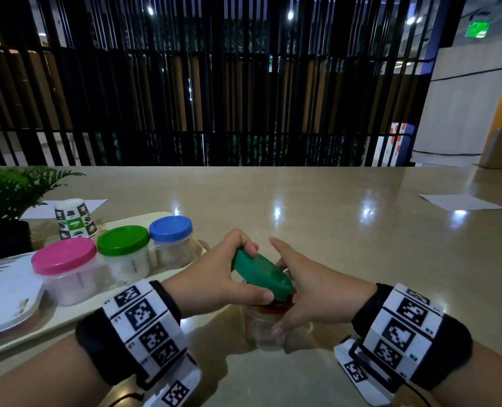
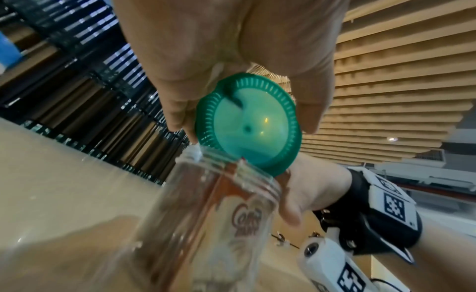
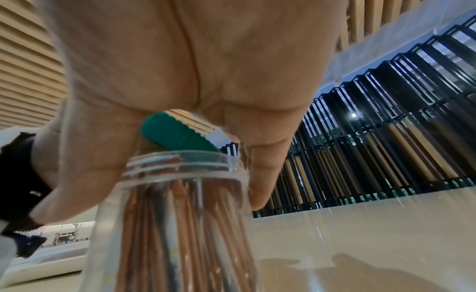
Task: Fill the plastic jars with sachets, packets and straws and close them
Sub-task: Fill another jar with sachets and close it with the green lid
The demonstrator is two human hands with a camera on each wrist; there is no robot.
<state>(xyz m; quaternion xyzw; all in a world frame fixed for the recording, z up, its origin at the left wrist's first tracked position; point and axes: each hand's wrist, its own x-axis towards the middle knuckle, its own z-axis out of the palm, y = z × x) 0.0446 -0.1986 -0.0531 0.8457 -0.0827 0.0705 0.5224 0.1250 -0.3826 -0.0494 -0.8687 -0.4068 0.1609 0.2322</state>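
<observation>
Head looks down; both wrists look up close at the jar.

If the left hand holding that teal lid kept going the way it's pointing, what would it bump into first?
Probably the right hand, which grips the clear plastic jar directly ahead. The left hand tilts the teal ribbed lid over the jar's mouth, so the lid may meet the rim first; depth is unclear.
</observation>
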